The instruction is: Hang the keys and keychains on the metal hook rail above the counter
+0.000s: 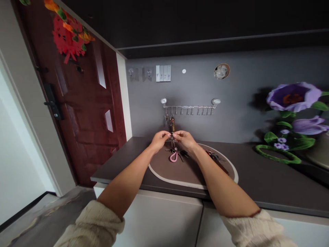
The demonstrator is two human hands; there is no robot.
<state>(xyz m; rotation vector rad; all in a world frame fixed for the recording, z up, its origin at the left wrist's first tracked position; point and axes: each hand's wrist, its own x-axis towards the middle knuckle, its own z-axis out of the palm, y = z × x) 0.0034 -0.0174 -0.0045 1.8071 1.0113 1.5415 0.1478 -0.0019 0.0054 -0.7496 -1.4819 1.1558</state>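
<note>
A brown keychain strap (172, 124) with gold lettering hangs upright below the left part of a hook rail. My left hand (161, 138) and my right hand (184, 138) meet at the strap's lower end, thumbs and fingers pinched on it from both sides. Keys (172, 141) dangle just beneath the fingertips. The exact spot each hand grips is partly hidden by the fingers. Under them, a pink loop (173, 156) lies on the oval mat (164, 169), with dark keys (184, 153) beside it. Another bunch of keys (214, 157) lies behind my right forearm.
The metal hook rail (190, 107) is fixed to the grey wall, with a key (166, 119) on its left end. Purple artificial flowers (294, 97) stand at the right of the dark counter (257, 181). A cabinet (205, 24) overhangs. A red-brown door (84, 120) is at left.
</note>
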